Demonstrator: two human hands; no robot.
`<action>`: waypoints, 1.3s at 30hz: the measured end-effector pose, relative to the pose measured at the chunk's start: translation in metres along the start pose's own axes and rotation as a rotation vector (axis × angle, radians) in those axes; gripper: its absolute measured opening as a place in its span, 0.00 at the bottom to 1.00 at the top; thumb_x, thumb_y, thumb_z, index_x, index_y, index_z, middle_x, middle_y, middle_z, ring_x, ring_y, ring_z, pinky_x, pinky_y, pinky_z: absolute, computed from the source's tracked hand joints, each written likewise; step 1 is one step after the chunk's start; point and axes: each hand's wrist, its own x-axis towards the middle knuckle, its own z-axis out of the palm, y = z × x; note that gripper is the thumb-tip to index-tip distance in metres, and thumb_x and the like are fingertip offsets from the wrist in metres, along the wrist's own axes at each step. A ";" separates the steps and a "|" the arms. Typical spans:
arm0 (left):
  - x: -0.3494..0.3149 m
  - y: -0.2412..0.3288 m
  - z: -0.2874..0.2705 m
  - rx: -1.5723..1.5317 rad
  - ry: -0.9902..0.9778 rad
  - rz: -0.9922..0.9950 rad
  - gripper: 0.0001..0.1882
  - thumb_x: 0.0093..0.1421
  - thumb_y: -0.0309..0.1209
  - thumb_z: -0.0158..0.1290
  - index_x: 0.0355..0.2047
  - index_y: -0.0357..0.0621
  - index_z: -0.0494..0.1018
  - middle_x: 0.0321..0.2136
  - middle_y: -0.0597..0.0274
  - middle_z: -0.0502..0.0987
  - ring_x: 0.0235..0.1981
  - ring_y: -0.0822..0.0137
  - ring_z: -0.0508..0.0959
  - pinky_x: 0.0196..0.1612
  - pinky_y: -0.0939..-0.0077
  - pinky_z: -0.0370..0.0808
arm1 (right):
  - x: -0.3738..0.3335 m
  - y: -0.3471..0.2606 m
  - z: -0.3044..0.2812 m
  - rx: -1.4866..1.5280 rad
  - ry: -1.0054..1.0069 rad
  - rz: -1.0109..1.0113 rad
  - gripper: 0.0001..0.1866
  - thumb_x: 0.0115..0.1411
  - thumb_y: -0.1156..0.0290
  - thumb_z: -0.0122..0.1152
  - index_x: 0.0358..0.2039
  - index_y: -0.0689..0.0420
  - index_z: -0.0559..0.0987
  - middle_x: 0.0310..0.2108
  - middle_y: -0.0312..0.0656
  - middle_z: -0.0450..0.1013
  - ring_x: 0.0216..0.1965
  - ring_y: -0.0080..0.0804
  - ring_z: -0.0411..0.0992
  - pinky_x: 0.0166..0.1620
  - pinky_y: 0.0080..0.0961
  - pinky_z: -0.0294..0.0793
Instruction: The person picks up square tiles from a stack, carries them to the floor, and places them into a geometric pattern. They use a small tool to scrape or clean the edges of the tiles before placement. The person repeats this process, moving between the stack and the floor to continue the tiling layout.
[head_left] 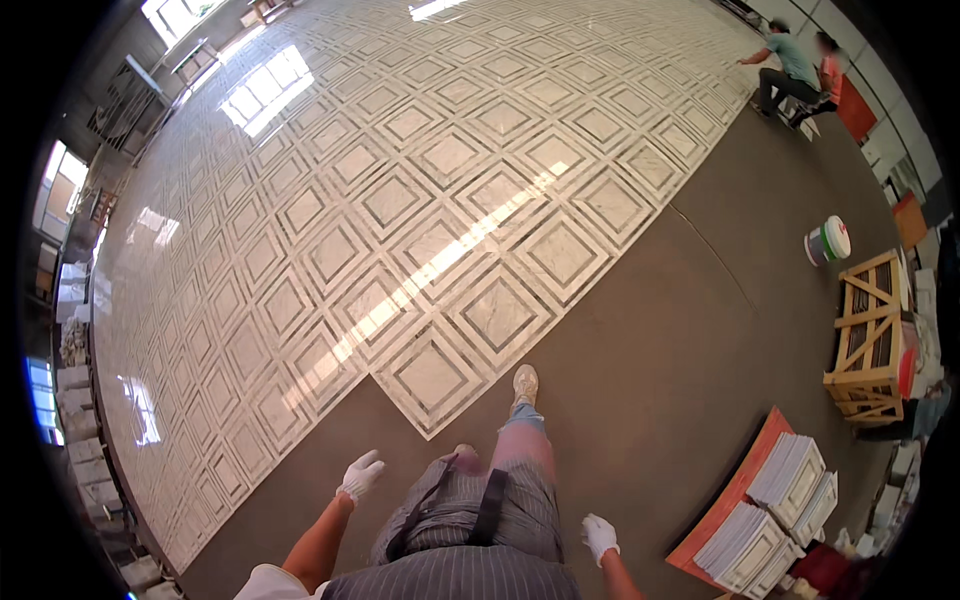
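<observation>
My left hand (362, 476), in a white glove, hangs in the air at my side with its fingers apart and nothing in them. On the other side my right hand (600, 537), also in a white glove, hangs low and loosely bent, with no object visible in it. Neither hand touches anything. Ahead of my feet lies a shiny floor of pale marble tiles (497, 312) with nested grey square borders. Its stepped edge meets the bare brown floor (690, 300). My light shoe (525, 384) is close to that edge.
Stacks of framed-pattern tiles (745, 540) sit on a reddish board (735, 480) at lower right. Beyond them stand a slatted wooden crate (868, 335) and a white bucket (828, 241). Two people (790, 70) sit or crouch at far right. Pale blocks (80, 420) line the left side.
</observation>
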 end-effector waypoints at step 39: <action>-0.020 0.219 0.579 0.834 -0.685 0.549 0.14 0.60 0.33 0.56 0.38 0.31 0.77 0.27 0.58 0.80 0.27 0.68 0.79 0.33 0.75 0.78 | -0.010 0.104 -0.265 0.072 0.441 -0.139 0.27 0.62 0.51 0.50 0.55 0.54 0.76 0.58 0.46 0.72 0.61 0.45 0.67 0.62 0.34 0.64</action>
